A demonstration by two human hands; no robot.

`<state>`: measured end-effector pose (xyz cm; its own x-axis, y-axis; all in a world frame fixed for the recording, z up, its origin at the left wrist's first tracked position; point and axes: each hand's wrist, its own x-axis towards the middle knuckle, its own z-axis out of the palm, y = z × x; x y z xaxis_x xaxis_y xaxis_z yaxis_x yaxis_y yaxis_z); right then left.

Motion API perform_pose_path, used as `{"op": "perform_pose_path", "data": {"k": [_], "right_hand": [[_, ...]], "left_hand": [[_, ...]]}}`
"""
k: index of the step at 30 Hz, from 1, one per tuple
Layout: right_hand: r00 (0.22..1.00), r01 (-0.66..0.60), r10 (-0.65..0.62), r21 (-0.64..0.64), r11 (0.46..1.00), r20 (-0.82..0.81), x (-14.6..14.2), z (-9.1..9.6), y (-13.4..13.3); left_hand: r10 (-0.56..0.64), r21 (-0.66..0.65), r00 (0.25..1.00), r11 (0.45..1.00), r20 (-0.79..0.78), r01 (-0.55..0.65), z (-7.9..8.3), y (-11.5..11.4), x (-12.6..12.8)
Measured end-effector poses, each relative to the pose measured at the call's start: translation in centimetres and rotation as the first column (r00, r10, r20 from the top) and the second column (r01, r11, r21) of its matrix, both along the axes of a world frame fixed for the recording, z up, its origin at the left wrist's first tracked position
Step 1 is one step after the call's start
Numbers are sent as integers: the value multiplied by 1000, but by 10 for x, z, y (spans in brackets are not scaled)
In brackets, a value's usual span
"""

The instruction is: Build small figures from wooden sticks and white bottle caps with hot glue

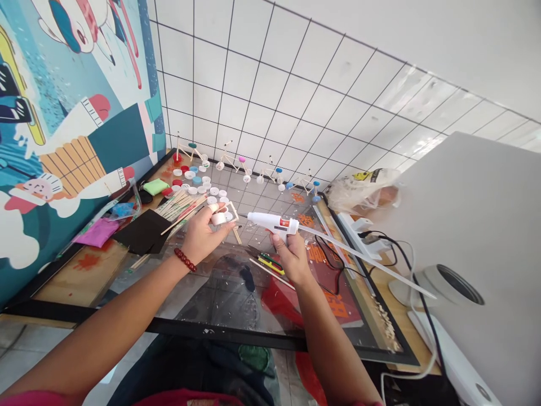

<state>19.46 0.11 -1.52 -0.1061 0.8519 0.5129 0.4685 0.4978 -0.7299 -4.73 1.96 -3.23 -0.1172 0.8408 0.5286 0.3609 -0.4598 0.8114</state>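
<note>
My right hand point(291, 255) is wrapped round the handle of a white hot glue gun point(273, 222), its nozzle pointing left. A long clear glue stick point(359, 255) sticks out of the back of the gun. My left hand point(205, 232), with a red bead bracelet on the wrist, pinches a white bottle cap point(218, 218) joined to a small frame of thin wooden sticks point(232, 210). The glue gun's tip is close to the right side of that frame; whether they touch I cannot tell.
White, red and blue bottle caps point(205, 185) lie behind a pile of wooden sticks point(181, 206). Small stick-and-cap figures point(243, 169) line the back edge. Scissors and a yellow cutter point(271, 265) lie near my right hand. A power strip point(359, 234) with cables is at the right.
</note>
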Motion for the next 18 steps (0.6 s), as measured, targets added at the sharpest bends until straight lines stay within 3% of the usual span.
{"op": "perform_pose_path", "data": {"k": [6, 9, 13, 18], "right_hand": [[999, 27, -30, -106, 994, -23, 4, 1, 8], [989, 99, -118, -200, 975, -86, 17, 6, 32], [981, 168, -194, -403, 900, -23, 37, 11, 74], [973, 221, -226, -434, 873, 40, 39, 0, 110]], "left_hand": [[-57, -91, 980, 993, 190, 75, 0, 2, 3], [-53, -181, 940, 976, 336, 119, 1, 5, 4], [-19, -257, 902, 956, 431, 143, 3, 8, 5], [0, -229, 874, 965, 486, 127, 9, 8, 3]]}}
